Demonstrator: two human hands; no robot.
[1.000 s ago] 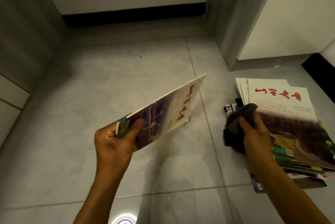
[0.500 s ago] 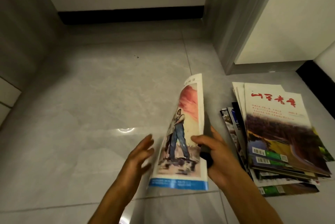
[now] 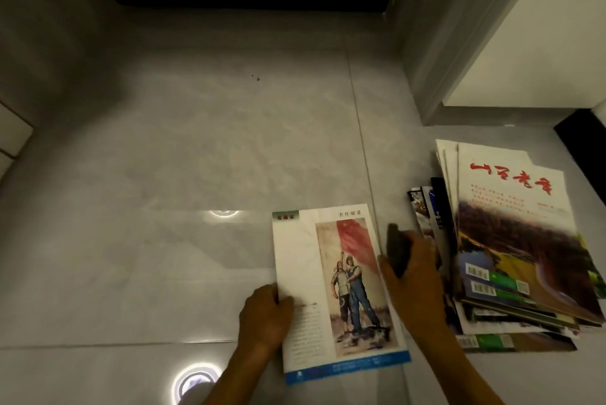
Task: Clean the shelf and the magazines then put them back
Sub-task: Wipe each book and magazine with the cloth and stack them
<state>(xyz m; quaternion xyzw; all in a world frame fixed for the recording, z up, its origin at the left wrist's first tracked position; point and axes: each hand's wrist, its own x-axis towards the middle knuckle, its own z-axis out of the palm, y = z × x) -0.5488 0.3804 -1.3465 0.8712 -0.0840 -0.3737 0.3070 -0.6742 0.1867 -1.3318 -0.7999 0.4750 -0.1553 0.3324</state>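
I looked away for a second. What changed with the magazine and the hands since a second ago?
The magazine, held up tilted in the left hand, was flipped over and laid flat on the floor, back cover up. The left hand now grips its left edge. The right hand keeps its grip on the dark cloth. The stack stayed put.

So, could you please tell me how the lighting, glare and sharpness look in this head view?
Head view: dim overall; two bright lamp reflections glare on the glossy floor tiles, one near the bottom edge, one beside the flat magazine. The left hand and right hand, gripping a dark cloth, look soft; wall lines bow from wide-angle distortion.
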